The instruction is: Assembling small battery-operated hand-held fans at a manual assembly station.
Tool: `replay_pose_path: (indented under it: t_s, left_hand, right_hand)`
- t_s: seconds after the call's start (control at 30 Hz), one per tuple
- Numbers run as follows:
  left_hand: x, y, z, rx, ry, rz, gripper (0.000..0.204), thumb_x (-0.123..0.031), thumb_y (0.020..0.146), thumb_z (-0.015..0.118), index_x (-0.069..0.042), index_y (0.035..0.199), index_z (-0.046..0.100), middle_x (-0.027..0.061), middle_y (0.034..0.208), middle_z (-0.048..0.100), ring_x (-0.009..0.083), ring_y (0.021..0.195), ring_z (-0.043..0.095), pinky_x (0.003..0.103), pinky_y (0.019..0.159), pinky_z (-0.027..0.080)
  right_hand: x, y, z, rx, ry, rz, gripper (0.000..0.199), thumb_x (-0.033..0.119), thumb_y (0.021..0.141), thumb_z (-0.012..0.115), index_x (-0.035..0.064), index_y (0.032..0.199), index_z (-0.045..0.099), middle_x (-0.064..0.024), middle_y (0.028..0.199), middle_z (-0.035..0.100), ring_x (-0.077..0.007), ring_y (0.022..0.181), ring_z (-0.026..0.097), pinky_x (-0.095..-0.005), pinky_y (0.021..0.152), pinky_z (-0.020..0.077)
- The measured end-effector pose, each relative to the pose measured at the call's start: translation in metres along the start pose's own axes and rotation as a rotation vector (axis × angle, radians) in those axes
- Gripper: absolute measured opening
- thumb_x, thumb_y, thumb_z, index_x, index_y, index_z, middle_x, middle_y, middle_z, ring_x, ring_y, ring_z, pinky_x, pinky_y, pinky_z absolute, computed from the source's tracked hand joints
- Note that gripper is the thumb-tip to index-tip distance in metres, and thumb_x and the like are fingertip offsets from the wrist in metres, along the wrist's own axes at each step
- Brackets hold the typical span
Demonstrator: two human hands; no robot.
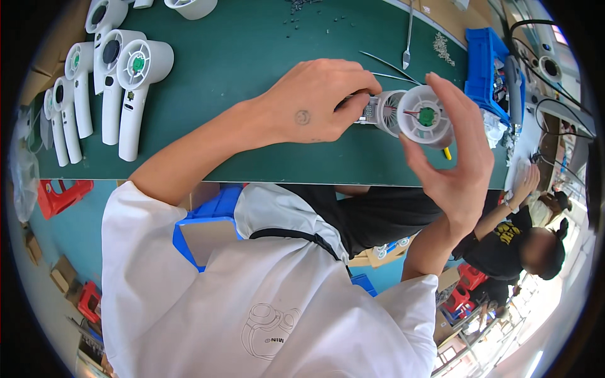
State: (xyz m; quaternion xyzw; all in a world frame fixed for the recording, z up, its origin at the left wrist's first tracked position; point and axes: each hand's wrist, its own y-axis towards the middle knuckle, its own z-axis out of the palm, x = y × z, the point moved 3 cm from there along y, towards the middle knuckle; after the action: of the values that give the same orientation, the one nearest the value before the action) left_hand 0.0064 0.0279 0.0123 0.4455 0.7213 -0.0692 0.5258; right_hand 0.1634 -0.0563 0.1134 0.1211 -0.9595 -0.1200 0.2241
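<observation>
So the part in the right hand (463,148) is a round white housing (436,136), basically a short open drum with thin spokes running in to a green hub (426,117) in the middle. A skinny red wire (411,113) comes off the hub toward the left. Thumb and fingers are spread wide around the rim, so that hand has a hold on it. The left hand (324,104) is curled much tighter, thumb and index close together around a handle piece (368,111) that's mostly hidden, with a little display showing. Right by the display there's a pale round end (390,114) with fine ribs fanning out, just beside the housing. All of it is at the right part of the green tabletop (252,38); can't tell if anything's resting on it. Similar white fans (132,116) sit over at the left.
</observation>
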Motion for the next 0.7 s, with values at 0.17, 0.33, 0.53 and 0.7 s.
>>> replay_pose_path:
  t_s: [0.17, 0.33, 0.53, 0.7]
  left_hand:
    - [-0.002, 0.001, 0.000, 0.011, 0.003, -0.001, 0.017, -0.001, 0.084, 0.058, 0.000, 0.099, 0.065, 0.0137, 0.086, 0.065, 0.0301, 0.075, 0.062, 0.038, 0.064, 0.048]
    - [-0.003, 0.002, -0.003, 0.051, -0.038, -0.071, 0.015, -0.003, 0.084, 0.057, 0.001, 0.097, 0.065, 0.0144, 0.085, 0.065, 0.0288, 0.074, 0.062, 0.037, 0.064, 0.049]
    - [0.000, 0.000, 0.001, 0.009, -0.014, -0.099, 0.009, -0.004, 0.084, 0.059, 0.001, 0.091, 0.060, 0.0136, 0.084, 0.063, 0.0288, 0.074, 0.061, 0.037, 0.066, 0.049]
    - [-0.008, -0.004, 0.007, -0.119, 0.207, 0.059, 0.009, -0.008, 0.079, 0.064, -0.001, 0.083, 0.058, 0.0111, 0.081, 0.059, 0.0289, 0.075, 0.059, 0.039, 0.067, 0.047]
  right_hand:
    - [0.000, 0.000, 0.008, -0.002, -0.001, -0.075, 0.067, -0.001, 0.062, 0.079, 0.0049, 0.125, 0.058, -0.0148, 0.118, 0.060, -0.0311, 0.095, 0.061, -0.0377, 0.079, 0.0504]
    - [0.001, 0.000, 0.010, -0.005, -0.007, -0.008, 0.063, -0.001, 0.064, 0.080, 0.0037, 0.124, 0.060, -0.0156, 0.117, 0.062, -0.0285, 0.102, 0.063, -0.0339, 0.085, 0.0514]
    - [0.001, -0.001, 0.010, -0.029, 0.034, 0.008, 0.061, 0.000, 0.065, 0.080, 0.0025, 0.122, 0.060, -0.0158, 0.118, 0.061, -0.0291, 0.103, 0.062, -0.0342, 0.086, 0.0510]
    - [0.000, 0.001, 0.013, -0.032, 0.073, -0.049, 0.062, -0.004, 0.063, 0.076, 0.0069, 0.122, 0.060, -0.0130, 0.120, 0.058, -0.0300, 0.102, 0.061, -0.0362, 0.082, 0.0516]
